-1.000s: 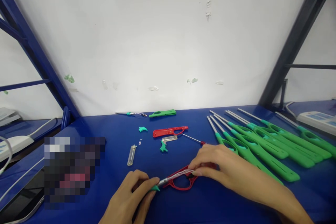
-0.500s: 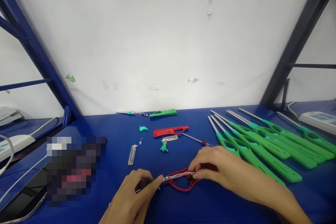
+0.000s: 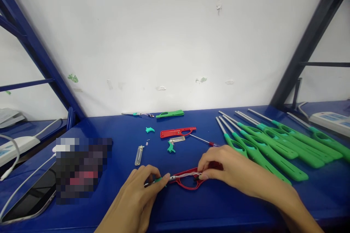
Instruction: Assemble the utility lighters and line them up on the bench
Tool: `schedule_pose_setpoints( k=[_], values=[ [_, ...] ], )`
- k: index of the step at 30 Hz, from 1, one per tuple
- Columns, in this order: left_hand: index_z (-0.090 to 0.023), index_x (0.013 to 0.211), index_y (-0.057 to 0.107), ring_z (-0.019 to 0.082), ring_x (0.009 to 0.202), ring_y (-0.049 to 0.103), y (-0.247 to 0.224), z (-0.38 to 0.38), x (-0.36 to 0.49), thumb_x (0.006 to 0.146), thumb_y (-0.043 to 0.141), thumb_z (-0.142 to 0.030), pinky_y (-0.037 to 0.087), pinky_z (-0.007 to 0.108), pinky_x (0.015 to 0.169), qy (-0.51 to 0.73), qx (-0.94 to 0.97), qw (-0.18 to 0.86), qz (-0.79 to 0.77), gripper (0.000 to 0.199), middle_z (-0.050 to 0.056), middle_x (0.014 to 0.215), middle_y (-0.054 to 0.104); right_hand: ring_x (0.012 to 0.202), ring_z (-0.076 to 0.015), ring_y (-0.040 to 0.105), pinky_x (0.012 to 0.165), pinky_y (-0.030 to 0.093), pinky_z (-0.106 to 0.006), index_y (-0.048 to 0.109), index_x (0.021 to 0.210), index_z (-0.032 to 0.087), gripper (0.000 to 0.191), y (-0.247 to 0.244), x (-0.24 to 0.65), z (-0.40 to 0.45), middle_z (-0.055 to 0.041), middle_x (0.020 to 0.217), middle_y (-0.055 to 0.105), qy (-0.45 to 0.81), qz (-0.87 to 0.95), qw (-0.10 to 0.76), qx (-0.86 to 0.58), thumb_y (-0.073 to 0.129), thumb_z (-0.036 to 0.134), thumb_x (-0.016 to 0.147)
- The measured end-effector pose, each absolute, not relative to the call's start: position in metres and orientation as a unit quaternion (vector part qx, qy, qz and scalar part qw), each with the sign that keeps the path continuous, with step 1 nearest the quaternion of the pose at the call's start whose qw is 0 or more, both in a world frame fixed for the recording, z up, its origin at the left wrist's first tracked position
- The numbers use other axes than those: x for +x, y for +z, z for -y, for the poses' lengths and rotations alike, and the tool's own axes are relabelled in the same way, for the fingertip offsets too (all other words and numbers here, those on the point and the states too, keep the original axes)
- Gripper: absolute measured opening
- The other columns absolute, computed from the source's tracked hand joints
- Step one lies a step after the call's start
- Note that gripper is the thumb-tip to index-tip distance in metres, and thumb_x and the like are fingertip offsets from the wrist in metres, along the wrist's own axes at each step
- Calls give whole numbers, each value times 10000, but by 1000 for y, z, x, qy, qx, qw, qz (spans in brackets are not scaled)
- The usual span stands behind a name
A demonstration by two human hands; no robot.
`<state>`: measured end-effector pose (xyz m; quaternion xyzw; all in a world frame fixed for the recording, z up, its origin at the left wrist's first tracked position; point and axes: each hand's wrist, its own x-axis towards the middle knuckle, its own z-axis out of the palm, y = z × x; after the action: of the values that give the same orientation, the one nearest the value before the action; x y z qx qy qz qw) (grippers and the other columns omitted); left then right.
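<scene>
Near the table's front edge lies a red lighter half-shell (image 3: pixel 189 188) with a trigger loop. White wires (image 3: pixel 188 174) run along its upper part from a metal lighter tube (image 3: pixel 172 178). My left hand (image 3: pixel 138 193) is closed on that tube, by its green collar (image 3: pixel 158 180), at the shell's left end. My right hand (image 3: pixel 228 167) pinches the wires' other end over the shell's right part, which the fingers partly cover. A small dark piece (image 3: pixel 195 179) shows beside the right fingertips; its kind is unclear.
Behind my hands lie another red half-shell (image 3: pixel 177 133), a screwdriver (image 3: pixel 201 139), clear fuel tanks (image 3: pixel 139 156), green triggers (image 3: pixel 171 147), a green shell (image 3: pixel 170 114) and a tube with wires (image 3: pixel 136 114). Several green lighters (image 3: pixel 269 153) lie right. A phone (image 3: pixel 30 198) lies left.
The whole view has shifted slightly. Both hands keep their hold; the wires and tube sit almost as before over the red half-shell.
</scene>
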<state>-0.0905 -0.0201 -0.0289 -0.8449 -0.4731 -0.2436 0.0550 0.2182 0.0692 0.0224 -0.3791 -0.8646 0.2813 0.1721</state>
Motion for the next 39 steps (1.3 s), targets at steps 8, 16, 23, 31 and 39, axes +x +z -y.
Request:
schedule_pose_setpoints(
  k=[8,16,23,31,39],
  values=[
    [-231,1217,806,189,722,670,-14,21,-72,1056,396,-77,563,286,618,-256,-844,75,465,467,80,940,694,787,-186,701,710,471,-283,808,870,287,176,16,215,-66,26,842,780,274,857,176,-400,776,414,987],
    [-362,1375,739,193,899,681,-21,23,-75,1091,412,-114,596,317,782,-271,-821,-36,501,500,62,1095,679,955,-212,759,883,580,-317,791,1024,266,185,-19,228,-41,-33,1033,800,196,871,283,-350,649,370,1082],
    [-321,1317,756,172,948,716,-25,21,-78,1097,428,-131,587,278,819,-323,-796,-120,498,438,43,1107,720,948,-203,756,875,589,-321,774,1050,270,190,-23,230,-37,-25,1037,790,166,883,280,-338,614,360,1101],
    [-335,1354,725,186,1041,725,-21,26,-75,1114,472,-190,617,304,914,-293,-803,-89,512,378,36,1204,712,953,-202,755,940,562,-358,747,1033,274,173,-13,229,-46,-1,1030,796,136,901,250,-327,608,349,1105],
    [-237,1329,713,251,1063,693,17,-4,-67,1109,420,-181,590,459,999,-231,-832,53,501,370,84,1173,709,868,-208,770,1145,448,-518,691,1030,262,342,-26,225,-44,7,947,791,15,916,255,-310,396,358,1174]
  ],
)
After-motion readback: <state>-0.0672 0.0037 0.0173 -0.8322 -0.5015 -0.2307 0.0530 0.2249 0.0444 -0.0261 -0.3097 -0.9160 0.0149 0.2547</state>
